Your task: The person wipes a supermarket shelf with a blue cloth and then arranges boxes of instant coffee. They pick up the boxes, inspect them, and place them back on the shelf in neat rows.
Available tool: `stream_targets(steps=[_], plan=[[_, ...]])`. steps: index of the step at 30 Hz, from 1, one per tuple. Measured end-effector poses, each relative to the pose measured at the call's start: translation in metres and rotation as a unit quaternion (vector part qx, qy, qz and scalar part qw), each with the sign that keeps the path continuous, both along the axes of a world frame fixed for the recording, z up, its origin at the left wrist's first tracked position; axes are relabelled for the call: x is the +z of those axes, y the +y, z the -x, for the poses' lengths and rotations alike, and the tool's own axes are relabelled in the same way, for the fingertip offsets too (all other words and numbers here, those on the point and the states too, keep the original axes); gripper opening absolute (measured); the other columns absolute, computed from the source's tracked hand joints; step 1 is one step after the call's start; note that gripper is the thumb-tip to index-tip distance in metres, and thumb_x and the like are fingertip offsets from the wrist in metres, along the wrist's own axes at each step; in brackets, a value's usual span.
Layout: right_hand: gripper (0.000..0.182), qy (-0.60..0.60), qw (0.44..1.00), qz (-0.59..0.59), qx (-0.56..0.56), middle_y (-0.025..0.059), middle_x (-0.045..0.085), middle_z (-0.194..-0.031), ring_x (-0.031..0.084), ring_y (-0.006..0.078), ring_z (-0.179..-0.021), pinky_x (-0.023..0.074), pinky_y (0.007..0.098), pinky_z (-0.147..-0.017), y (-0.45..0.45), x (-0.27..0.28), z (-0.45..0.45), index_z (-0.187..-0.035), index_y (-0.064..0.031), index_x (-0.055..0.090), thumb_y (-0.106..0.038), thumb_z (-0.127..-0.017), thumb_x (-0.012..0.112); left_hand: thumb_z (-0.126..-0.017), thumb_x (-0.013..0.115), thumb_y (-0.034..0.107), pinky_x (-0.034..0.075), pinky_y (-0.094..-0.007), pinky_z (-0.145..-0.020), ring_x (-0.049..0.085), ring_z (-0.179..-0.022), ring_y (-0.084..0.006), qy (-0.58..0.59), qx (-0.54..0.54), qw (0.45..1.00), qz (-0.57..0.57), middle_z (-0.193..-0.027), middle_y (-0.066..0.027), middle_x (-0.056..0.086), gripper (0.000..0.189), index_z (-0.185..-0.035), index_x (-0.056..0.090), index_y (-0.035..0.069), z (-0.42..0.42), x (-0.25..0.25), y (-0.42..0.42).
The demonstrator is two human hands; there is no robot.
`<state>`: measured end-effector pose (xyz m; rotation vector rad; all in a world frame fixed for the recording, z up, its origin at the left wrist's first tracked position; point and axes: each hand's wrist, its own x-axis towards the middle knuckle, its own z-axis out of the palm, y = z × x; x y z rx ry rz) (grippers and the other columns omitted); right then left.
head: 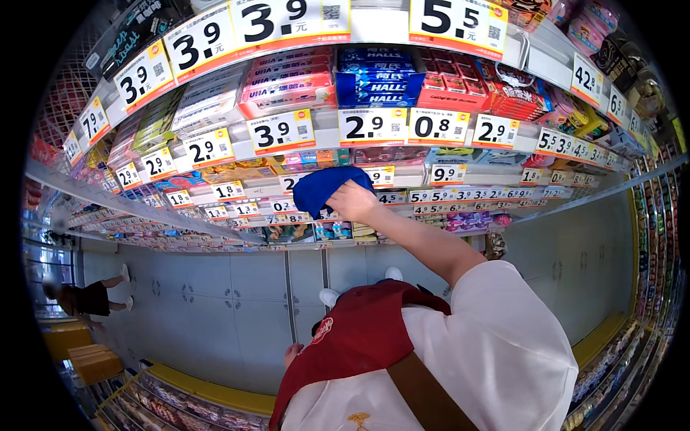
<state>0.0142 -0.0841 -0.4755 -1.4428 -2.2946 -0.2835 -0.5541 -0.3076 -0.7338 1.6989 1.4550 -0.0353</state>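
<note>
My right hand [353,200] grips a blue cloth [330,188], its fingers pressed over the folds. The cloth lies against a shelf edge and covers part of the price tags there. Much of my left hand [294,353] is hidden beside my red apron [361,328]; only a little shows, and its fingers cannot be made out. Above the cloth, a shelf front [326,133] carries a row of price tags. On that shelf stand a blue box of Halls candy [380,81], a pink candy box [288,81] and a red candy box [453,86].
A clear shelf rail [145,196] curves along the left. Grey floor tiles [215,318] lie below the shelves. Another person [91,298] is in the aisle at far left, near a cardboard box [92,363]. Stocked shelves [655,248] line the right; a yellow shelf base [215,382] runs behind me.
</note>
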Motion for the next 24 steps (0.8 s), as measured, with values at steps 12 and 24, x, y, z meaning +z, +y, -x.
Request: stream_targets(steps=[12,24], plan=[[0.012,-0.082,0.981,0.021,-0.173,0.0030,0.065,-0.095,0.059,0.0204,-0.096,0.0383,0.0398,-0.094,-0.172,0.002,-0.204,-0.088,-0.0145,0.065,-0.025,-0.082,0.063,-0.090,0.060,0.026,0.051,-0.0337,-0.072,0.062,-0.087,-0.0207,-0.142,0.339,0.910,0.193,-0.101,-0.0114,0.065,0.031,-0.109,0.059,0.002,-0.156,0.086,0.040],[0.027,-0.154,0.891,0.135,-0.405,0.0088,0.066,-0.108,0.056,0.0276,-0.105,0.0347,0.0500,-0.100,-0.317,-0.011,-0.366,-0.105,-0.0113,0.068,-0.023,-0.082,0.062,-0.090,0.059,0.029,0.050,-0.0312,-0.069,0.062,-0.082,-0.0175,0.030,0.083,0.991,0.096,-0.094,-0.0086,0.066,0.031,-0.106,0.062,0.003,-0.197,0.044,-0.023]])
